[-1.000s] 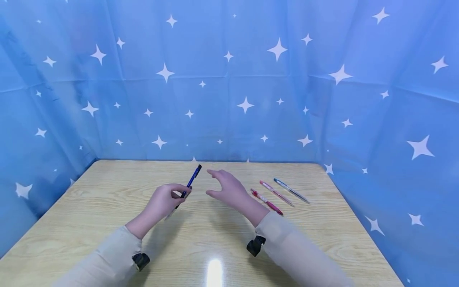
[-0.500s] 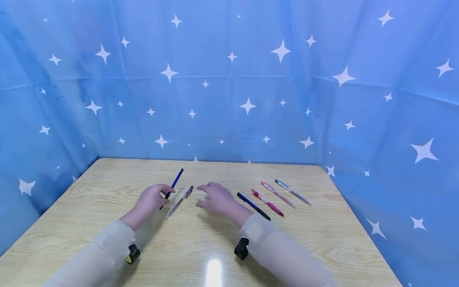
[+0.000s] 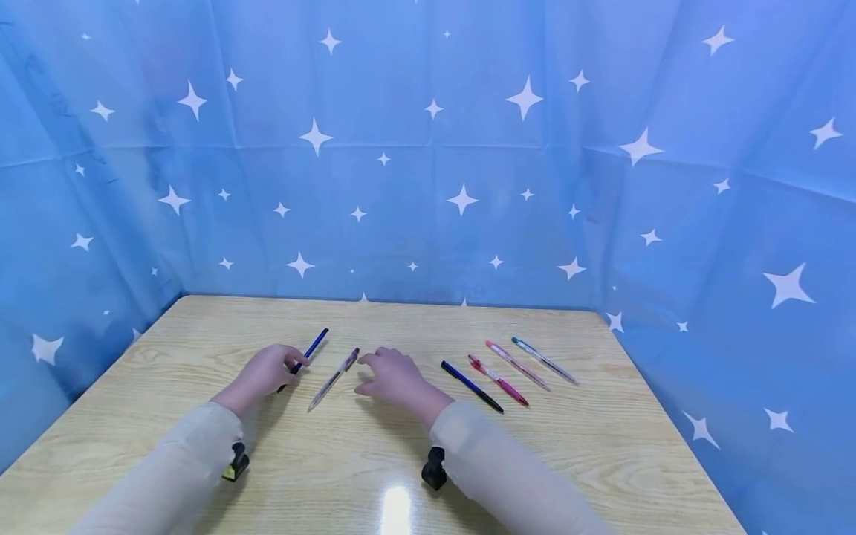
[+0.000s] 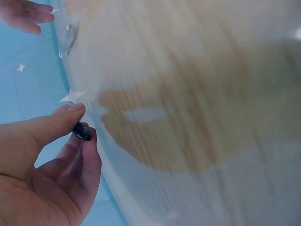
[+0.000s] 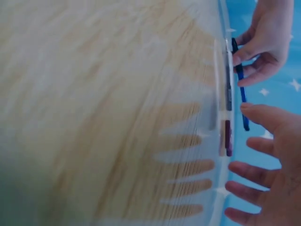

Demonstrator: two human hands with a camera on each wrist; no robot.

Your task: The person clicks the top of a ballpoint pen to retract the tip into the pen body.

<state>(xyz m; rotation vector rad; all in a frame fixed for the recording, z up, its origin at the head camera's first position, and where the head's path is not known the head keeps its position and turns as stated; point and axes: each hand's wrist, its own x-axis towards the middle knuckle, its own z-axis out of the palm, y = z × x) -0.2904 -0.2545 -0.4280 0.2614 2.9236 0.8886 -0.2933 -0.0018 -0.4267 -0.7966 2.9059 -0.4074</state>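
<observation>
My left hand [image 3: 270, 368] pinches a blue pen with black ends [image 3: 317, 342] between thumb and fingers, on the left side of the table. In the left wrist view the dark end of that pen [image 4: 82, 131] pokes out at the fingertips. To its right, a clear pen with a dark maroon end [image 3: 333, 380] lies slanted on the wood. My right hand [image 3: 394, 379] holds nothing; its fingertips are close to the maroon end. The right wrist view shows the right hand [image 5: 275, 169] with fingers spread, the held blue pen [image 5: 243, 92] beyond it.
Right of my right hand, a second blue pen [image 3: 472, 386], a red-pink pen [image 3: 498, 380], a pale pink pen [image 3: 517, 365] and a clear pen with a teal end [image 3: 545, 360] lie slanted side by side. A blue star-patterned curtain [image 3: 401, 171] surrounds the wooden table [image 3: 374, 475].
My left hand has moved left and lower with the blue pen, uncovering the clear pen. My right hand has moved left and nearer, and the second blue pen has come into sight.
</observation>
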